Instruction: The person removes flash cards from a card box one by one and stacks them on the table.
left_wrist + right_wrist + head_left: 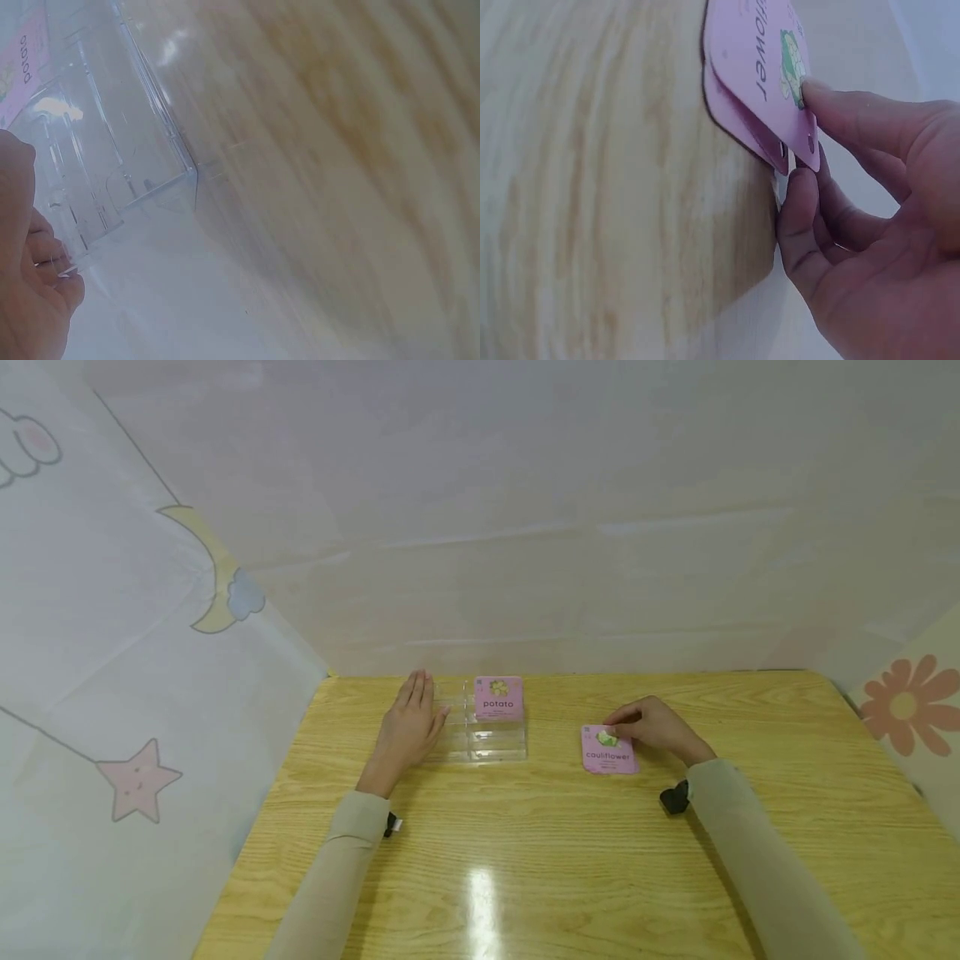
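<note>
A clear plastic rack (497, 746) with stepped compartments sits at the back of the table. My left hand (408, 727) lies along its left side, fingers straight and thumb reaching over it; the left wrist view shows the fingertips at the rack's edge (157, 184). A pink potato card (498, 703) stands in the rack's right column, toward the back. To the right of the rack, my right hand (651, 724) pinches a pink cauliflower card (609, 758) by its far edge. The right wrist view shows this card (739, 52) tilted up from another pink card (731, 116) beneath it.
The wooden table (570, 852) ends at its back edge against a pale sheet (480, 568). Printed sheets with a star (140, 781) and a flower (911, 706) hang at the sides. Dark bands (675, 797) sit at the wrists.
</note>
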A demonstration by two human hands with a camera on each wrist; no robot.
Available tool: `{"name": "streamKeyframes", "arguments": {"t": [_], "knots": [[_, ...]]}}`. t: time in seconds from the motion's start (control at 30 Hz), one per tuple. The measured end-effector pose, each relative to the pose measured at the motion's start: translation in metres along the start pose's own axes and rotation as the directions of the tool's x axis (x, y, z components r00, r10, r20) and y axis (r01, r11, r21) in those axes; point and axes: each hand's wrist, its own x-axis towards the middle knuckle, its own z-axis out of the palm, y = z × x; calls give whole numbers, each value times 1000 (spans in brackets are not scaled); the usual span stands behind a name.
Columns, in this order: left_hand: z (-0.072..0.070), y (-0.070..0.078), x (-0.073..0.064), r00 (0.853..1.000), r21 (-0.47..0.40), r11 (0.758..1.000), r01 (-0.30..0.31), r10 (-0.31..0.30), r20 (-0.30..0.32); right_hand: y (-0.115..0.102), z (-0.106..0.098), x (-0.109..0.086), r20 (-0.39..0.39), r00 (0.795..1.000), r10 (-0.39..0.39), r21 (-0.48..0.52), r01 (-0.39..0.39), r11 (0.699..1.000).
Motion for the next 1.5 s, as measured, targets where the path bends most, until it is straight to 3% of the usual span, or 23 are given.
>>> {"name": "streamKeyframes", "arguments": {"t": [1.03,1.3,1.5], "knots": [[-3,1,-1,1000,-13,1000,11,-11,11,-6,3,1,-70,997,-18,-57,14,998],[-3,2,-1,1000,-15,1000,4,-4,13,-15,5,-1,-101,994,-50,-71,42,997],[-3,1,-2,1000,-15,1000,6,-6,14,-30,5,-4,-115,987,-114,-78,105,991]]}}
